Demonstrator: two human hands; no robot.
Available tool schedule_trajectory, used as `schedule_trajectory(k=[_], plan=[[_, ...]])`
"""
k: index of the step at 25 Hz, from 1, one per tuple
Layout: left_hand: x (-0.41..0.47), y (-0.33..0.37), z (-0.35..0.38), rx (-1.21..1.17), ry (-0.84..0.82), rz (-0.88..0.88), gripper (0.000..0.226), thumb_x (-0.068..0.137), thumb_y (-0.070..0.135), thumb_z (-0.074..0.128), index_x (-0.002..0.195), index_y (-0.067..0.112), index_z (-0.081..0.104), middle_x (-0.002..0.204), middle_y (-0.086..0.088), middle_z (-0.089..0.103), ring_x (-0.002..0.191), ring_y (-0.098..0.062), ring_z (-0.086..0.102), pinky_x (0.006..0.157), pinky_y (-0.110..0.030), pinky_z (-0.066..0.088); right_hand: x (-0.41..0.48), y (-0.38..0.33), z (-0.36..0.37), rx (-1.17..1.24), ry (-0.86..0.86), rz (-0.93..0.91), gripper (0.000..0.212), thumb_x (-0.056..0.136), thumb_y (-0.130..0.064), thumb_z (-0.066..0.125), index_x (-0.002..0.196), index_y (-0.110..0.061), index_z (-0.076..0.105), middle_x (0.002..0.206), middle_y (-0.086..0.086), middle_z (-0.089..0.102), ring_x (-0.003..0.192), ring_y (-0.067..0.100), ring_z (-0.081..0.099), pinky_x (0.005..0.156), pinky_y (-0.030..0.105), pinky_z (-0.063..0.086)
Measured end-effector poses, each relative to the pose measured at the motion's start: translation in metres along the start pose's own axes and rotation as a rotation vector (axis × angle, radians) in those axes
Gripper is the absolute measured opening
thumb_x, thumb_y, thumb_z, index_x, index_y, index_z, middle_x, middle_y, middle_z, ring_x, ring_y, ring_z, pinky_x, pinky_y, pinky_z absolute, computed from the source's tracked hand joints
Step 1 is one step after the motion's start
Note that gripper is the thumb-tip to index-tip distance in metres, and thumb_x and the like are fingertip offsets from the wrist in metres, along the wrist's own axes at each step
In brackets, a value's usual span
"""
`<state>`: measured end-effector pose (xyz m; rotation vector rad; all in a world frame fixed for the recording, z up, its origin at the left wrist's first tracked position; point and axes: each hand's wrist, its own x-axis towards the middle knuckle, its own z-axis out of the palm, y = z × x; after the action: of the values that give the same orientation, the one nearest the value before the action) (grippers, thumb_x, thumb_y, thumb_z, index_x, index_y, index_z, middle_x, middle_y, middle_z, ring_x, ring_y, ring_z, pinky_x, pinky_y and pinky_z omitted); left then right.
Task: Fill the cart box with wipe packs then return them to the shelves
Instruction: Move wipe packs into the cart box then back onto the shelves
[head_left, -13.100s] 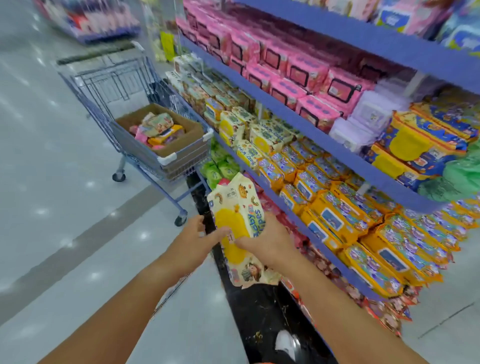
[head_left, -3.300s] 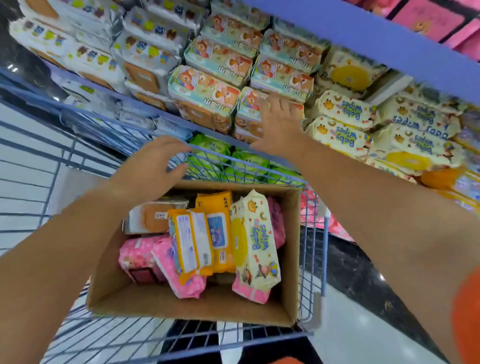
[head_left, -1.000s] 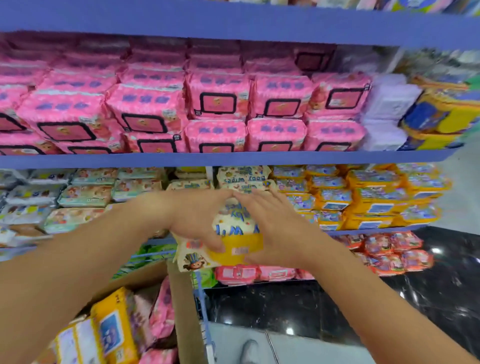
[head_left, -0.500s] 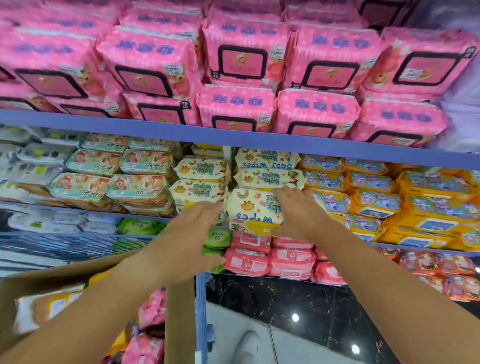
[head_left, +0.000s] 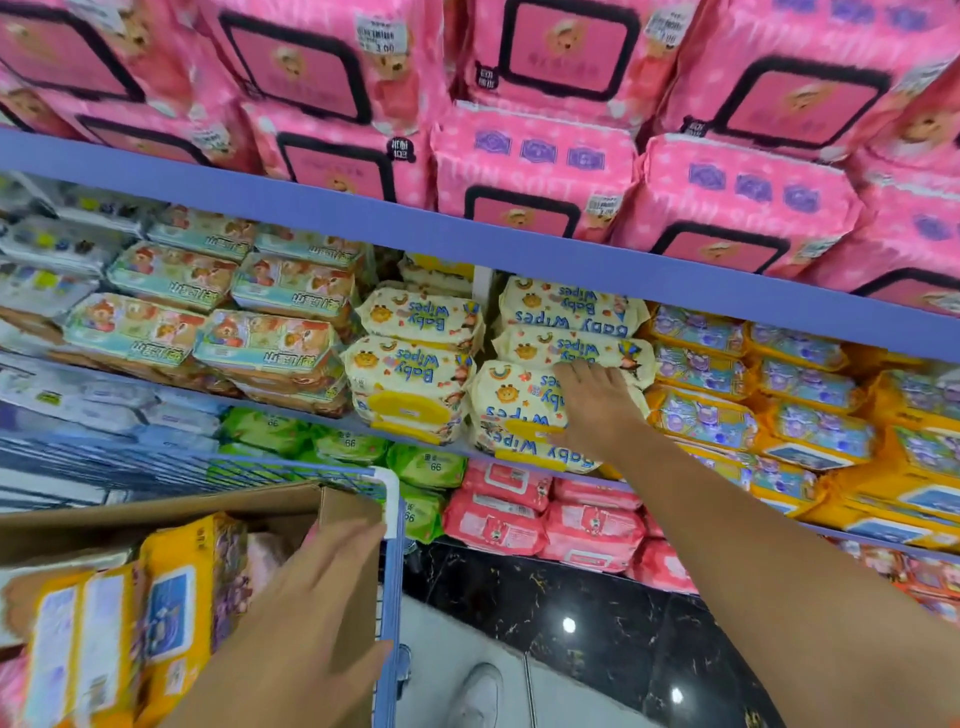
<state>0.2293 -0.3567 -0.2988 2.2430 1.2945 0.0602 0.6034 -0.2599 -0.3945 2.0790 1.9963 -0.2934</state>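
A shop aisle: blue-edged shelves (head_left: 467, 244) stacked full, pink packs (head_left: 535, 156) on the upper tier, and a dark marbled floor (head_left: 571, 597) below. The cream wipe pack (head_left: 511, 410), printed "Baby Wipes" with cartoon animals and a yellow lid flap, lies at the front edge of the middle shelf at the bottom of its stack. Like packs lie above and to its left, and orange shelf packs (head_left: 701, 421) to its right. The right hand (head_left: 597, 405) lies flat on it, fingers straight, pressing rather than gripping. The left hand (head_left: 322, 587) hovers over the right side of the cardboard box (head_left: 156, 512), fingers loosely spread, holding nothing. The box sits in the blue wire cart (head_left: 389, 519) and holds orange boxed packs (head_left: 171, 613) standing on edge, with pink ones behind. The cart's corner stands just beside the green packs (head_left: 426, 465) on the lower shelf; a strip of floor shows to its right.
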Motion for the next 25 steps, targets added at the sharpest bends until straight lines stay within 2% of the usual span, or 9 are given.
schedule_trajectory(k=[2,4,6,8,12,16,20,23,25], plan=[[0.003,-0.003,0.002,-0.008,0.016,0.011,0.086,0.072,0.068,0.053,0.15,0.04,0.026,0.144,0.036,0.03,0.125,0.002,0.039,0.101,-0.057,0.048,0.0,-0.002,0.014,-0.008,0.031,-0.013,0.099,0.074,-0.063,0.075,0.147,-0.012,0.032,0.142,0.01,0.037,0.131,0.032,0.037,0.112,0.046,0.032],[0.0,-0.007,0.005,-0.021,0.0,0.015,0.085,0.074,0.069,0.052,0.15,0.043,0.024,0.143,0.046,0.021,0.126,0.006,0.035,0.101,-0.041,0.045,-0.004,-0.006,0.027,-0.046,0.049,0.004,0.1,0.072,-0.064,0.075,0.146,-0.012,0.033,0.142,0.011,0.035,0.129,0.033,0.036,0.111,0.047,0.031],[-0.004,-0.008,0.005,-0.015,-0.027,0.024,0.086,0.074,0.062,0.065,0.149,0.04,0.029,0.143,0.032,0.032,0.127,-0.002,0.039,0.096,-0.042,0.052,-0.006,-0.011,0.029,-0.077,0.044,0.021,0.102,0.073,-0.064,0.074,0.148,-0.012,0.029,0.143,0.011,0.034,0.129,0.033,0.036,0.111,0.047,0.031],[-0.005,-0.008,0.003,0.026,-0.074,0.038,0.09,0.075,0.051,0.078,0.151,0.035,0.032,0.147,0.02,0.034,0.132,-0.008,0.04,0.102,-0.044,0.051,-0.009,-0.018,0.019,-0.063,0.034,0.021,0.104,0.073,-0.065,0.072,0.15,-0.012,0.024,0.144,0.011,0.032,0.131,0.032,0.034,0.114,0.046,0.028],[0.012,0.005,-0.018,0.112,-0.132,0.025,0.09,0.086,0.049,0.07,0.159,0.029,0.022,0.16,0.011,0.025,0.149,-0.014,0.026,0.121,-0.035,0.027,-0.031,-0.048,-0.017,0.036,0.029,-0.064,0.107,0.072,-0.069,0.069,0.153,-0.014,0.025,0.151,0.011,0.031,0.139,0.033,0.029,0.118,0.047,0.022],[0.022,0.0,-0.043,0.146,-0.195,-0.017,0.084,0.092,0.045,0.067,0.16,0.026,0.021,0.163,0.001,0.023,0.153,-0.021,0.021,0.124,-0.038,0.023,-0.065,-0.095,-0.05,0.143,-0.014,-0.109,0.089,0.082,-0.061,0.065,0.15,-0.015,0.031,0.151,0.011,0.036,0.139,0.033,0.031,0.116,0.048,0.027],[-0.025,-0.05,-0.045,0.088,-0.267,-0.176,0.084,0.081,0.057,0.061,0.152,0.019,0.037,0.146,-0.007,0.043,0.14,-0.029,0.04,0.112,-0.045,0.039,-0.097,-0.176,-0.058,0.345,-0.044,-0.21,0.065,0.091,-0.045,0.063,0.144,-0.013,0.045,0.14,0.011,0.049,0.129,0.032,0.043,0.105,0.044,0.039],[-0.071,-0.12,-0.029,0.033,-0.324,-0.4,0.086,0.083,0.055,0.069,0.152,0.018,0.036,0.149,-0.012,0.04,0.139,-0.035,0.041,0.109,-0.047,0.042,-0.112,-0.263,-0.055,0.471,-0.102,-0.28,0.061,0.092,-0.04,0.064,0.144,-0.013,0.048,0.133,0.009,0.053,0.127,0.032,0.046,0.104,0.044,0.041],[-0.096,-0.176,-0.023,0.022,-0.288,-0.549,0.089,0.081,0.054,0.071,0.152,0.014,0.034,0.149,-0.015,0.04,0.137,-0.037,0.043,0.107,-0.05,0.044,-0.115,-0.327,-0.042,0.538,-0.132,-0.296,0.059,0.089,-0.04,0.064,0.14,-0.012,0.052,0.129,0.01,0.056,0.125,0.032,0.049,0.108,0.047,0.039]])
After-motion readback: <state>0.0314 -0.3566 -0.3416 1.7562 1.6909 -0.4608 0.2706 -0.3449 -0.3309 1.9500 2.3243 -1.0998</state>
